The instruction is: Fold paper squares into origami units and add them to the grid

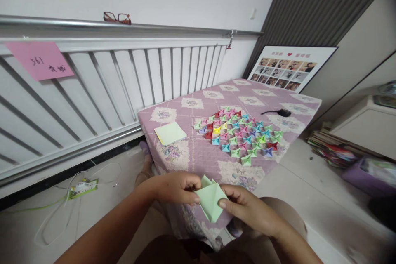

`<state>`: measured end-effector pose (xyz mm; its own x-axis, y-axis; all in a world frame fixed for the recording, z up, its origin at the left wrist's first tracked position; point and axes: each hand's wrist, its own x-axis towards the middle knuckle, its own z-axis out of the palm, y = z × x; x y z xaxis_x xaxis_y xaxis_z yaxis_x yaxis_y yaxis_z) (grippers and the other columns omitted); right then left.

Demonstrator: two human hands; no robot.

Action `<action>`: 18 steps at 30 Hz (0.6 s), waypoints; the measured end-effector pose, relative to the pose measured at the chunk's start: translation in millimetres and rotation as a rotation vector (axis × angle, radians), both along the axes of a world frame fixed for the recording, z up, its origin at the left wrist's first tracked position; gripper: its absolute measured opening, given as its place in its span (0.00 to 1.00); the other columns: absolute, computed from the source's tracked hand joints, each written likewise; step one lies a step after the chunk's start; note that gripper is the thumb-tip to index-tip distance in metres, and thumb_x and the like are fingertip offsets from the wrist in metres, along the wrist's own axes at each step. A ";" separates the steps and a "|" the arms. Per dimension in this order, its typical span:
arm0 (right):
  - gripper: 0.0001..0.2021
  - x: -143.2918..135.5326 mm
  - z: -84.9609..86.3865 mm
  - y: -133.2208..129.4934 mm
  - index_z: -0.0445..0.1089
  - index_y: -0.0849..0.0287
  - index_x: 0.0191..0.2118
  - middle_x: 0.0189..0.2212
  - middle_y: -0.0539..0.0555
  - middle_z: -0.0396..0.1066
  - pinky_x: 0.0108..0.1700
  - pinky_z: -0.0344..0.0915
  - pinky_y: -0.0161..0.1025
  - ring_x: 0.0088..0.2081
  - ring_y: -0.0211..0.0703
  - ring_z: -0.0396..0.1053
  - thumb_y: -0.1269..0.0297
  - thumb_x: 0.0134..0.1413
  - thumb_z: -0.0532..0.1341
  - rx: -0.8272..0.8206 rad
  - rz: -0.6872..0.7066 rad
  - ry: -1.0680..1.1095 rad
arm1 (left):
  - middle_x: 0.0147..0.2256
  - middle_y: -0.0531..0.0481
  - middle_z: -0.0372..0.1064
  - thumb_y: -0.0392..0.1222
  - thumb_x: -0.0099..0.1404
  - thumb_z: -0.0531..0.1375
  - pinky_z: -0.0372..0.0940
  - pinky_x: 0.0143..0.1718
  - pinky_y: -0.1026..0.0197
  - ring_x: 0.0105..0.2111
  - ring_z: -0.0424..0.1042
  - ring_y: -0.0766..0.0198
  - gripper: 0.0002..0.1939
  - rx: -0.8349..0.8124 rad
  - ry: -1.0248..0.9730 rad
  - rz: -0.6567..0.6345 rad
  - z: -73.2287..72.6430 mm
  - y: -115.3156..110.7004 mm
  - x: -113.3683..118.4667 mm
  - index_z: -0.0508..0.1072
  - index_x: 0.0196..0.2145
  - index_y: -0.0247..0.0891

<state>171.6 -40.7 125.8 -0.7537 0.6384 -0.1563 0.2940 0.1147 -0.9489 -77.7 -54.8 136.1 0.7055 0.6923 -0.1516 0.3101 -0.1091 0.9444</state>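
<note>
Between my two hands is a pale green folded origami paper, shaped like a diamond with loose flaps at its top. My left hand pinches its left corner between thumb and fingers. On the opposite side, my right hand grips the right corner, thumb in front and fingers behind. The paper is held above the near edge of the table. Beyond it, several small folded paper pieces in green, pink, blue, red and yellow stand in rows on the cloth. A stack of square paper sheets, pale green on top, lies to their left.
A purple floral cloth covers the table. A black object with a cord lies at its right. Behind stands a white radiator with a pink note; glasses rest on the pipe. A power strip with cables is on the floor.
</note>
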 end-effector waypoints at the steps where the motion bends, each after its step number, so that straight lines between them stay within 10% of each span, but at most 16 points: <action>1: 0.18 -1.3 -0.1 0.5 0.70 0.61 0.35 0.30 0.50 0.67 0.38 0.64 0.35 0.33 0.38 0.64 0.49 0.57 0.56 0.013 -0.017 0.001 | 0.27 0.58 0.62 0.39 0.59 0.58 0.55 0.27 0.69 0.26 0.60 0.71 0.05 0.000 0.005 0.023 -1.1 -0.1 0.2 0.65 0.32 0.37; 13: 0.17 -13.5 6.2 6.4 0.72 0.61 0.42 0.34 0.51 0.71 0.44 0.65 0.41 0.38 0.43 0.67 0.53 0.53 0.61 -0.080 -0.008 0.071 | 0.24 0.58 0.55 0.44 0.58 0.60 0.51 0.25 0.68 0.25 0.54 0.72 0.11 0.109 0.021 0.210 -8.1 6.8 6.8 0.63 0.27 0.35; 18: 0.17 -17.3 5.2 9.1 0.73 0.60 0.41 0.35 0.52 0.73 0.48 0.64 0.43 0.40 0.45 0.68 0.52 0.52 0.61 -0.005 -0.133 0.096 | 0.34 0.53 0.65 0.40 0.58 0.60 0.60 0.31 0.65 0.29 0.64 0.69 0.19 -0.055 -0.237 0.434 -18.1 5.9 15.7 0.62 0.47 0.37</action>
